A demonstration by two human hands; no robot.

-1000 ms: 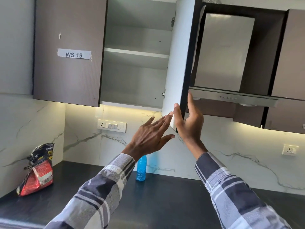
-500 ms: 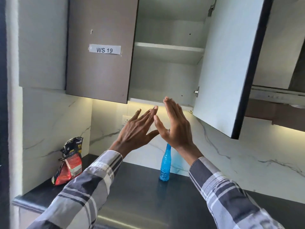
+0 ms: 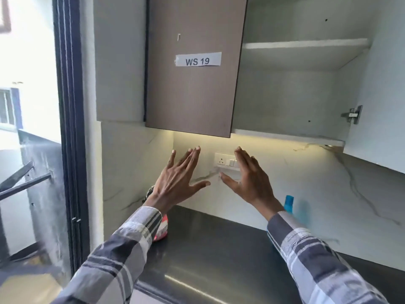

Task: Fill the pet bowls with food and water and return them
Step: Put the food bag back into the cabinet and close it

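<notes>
My left hand (image 3: 179, 178) and my right hand (image 3: 249, 181) are both raised under the wall cupboard, fingers spread, palms facing each other, holding nothing. A red and black food bag (image 3: 161, 227) stands on the dark counter (image 3: 208, 244) in the left corner, mostly hidden behind my left wrist and sleeve. A blue water bottle (image 3: 289, 201) stands against the back wall, its lower part hidden behind my right sleeve. No pet bowl is in view.
The right cupboard door (image 3: 377, 84) hangs open at the right; the white shelves (image 3: 304, 43) inside hold nothing. The left door (image 3: 192, 62), labelled WS 19, is closed. A socket panel (image 3: 225, 160) sits on the marble wall. A glass door frame (image 3: 70, 128) stands at the left.
My right hand has let go of the open cupboard door. Both hands have come down and moved apart. The view has swung left, bringing the glass door into sight.
</notes>
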